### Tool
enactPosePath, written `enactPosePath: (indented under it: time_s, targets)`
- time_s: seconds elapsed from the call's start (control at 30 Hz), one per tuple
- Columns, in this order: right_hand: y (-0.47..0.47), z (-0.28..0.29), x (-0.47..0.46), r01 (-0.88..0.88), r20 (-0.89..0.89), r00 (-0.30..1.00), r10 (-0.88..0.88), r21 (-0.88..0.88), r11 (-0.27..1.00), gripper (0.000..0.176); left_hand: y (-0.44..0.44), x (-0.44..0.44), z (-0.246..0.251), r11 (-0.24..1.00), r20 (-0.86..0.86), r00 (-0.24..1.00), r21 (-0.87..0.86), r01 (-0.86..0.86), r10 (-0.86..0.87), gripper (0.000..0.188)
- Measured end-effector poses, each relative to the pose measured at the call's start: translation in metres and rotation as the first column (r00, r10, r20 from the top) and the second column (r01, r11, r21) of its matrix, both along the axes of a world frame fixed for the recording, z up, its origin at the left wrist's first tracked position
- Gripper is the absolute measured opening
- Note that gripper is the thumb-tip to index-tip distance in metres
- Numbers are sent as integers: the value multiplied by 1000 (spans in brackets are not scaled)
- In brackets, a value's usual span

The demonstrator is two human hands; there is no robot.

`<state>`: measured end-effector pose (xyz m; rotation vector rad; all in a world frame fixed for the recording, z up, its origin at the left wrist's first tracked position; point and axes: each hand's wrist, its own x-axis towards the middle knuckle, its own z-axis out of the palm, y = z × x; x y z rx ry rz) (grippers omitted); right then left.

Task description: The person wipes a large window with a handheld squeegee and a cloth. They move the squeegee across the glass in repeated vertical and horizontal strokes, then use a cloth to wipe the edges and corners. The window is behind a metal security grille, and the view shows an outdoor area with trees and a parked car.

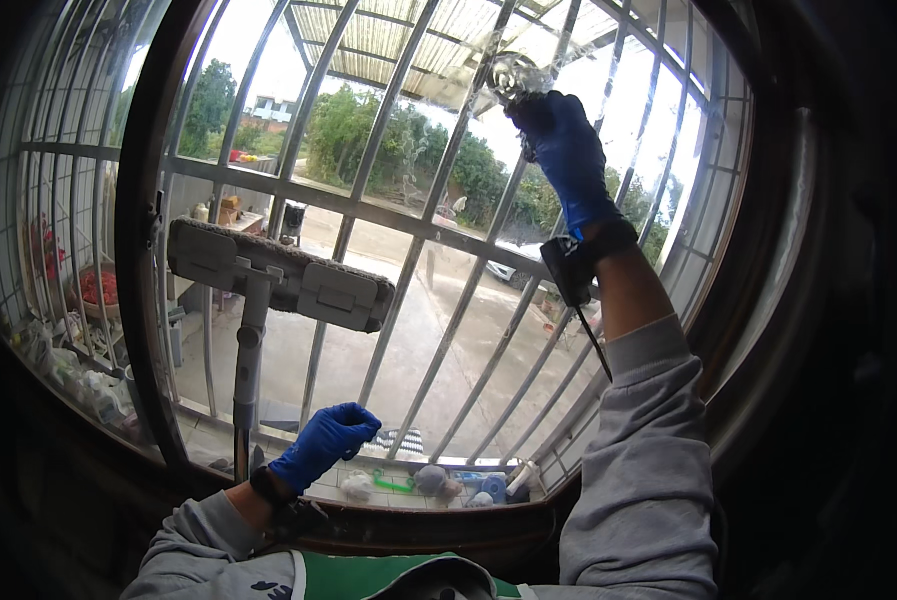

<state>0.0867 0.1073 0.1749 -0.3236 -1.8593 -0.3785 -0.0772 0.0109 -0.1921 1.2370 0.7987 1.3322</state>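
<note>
My right hand (572, 154), in a blue glove, presses a dark crumpled wiping wad (525, 105) to the upper part of the window glass (448, 300). Pale swirled streaks surround the wad on the pane, and its exact material is unclear. Low down, my left hand (328, 442), also gloved in blue, is closed in a loose fist with nothing visible in it. Just left of that fist stands a flat mop (279, 274), head up, its grey pole (247, 375) running down behind my left wrist.
Metal security bars (388, 142) stand beyond the pane. A dark window frame (139, 225) rises at left. On the outer tiled ledge lie a green-handled item (393, 482), a blue roll (494, 489) and crumpled bags. Plastic bags and bottles (95, 394) crowd the lower left.
</note>
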Motion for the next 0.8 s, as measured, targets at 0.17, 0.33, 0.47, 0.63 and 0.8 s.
enactPosePath:
  time_s: [0.17,0.33,0.47,0.63,0.8]
  targets:
    - [1,-6,-26,70,17,997,-81,362,930,8,5,17,8,999,-17,999,8,37,-36,11]
    - [2,-131,5,110,607,740,-291,317,942,7,1,13,1,998,-36,997,-5,67,-67,11]
    - [15,-72,64,362,31,918,-395,337,869,11,-4,5,-4,998,-14,999,-33,48,-48,10]
    - [15,51,60,145,-481,861,-162,-73,987,19,-3,4,2,998,-43,997,-16,58,-59,10]
    - [15,-4,-12,220,71,961,-269,397,891,18,3,5,1,998,-60,996,-13,62,-62,10]
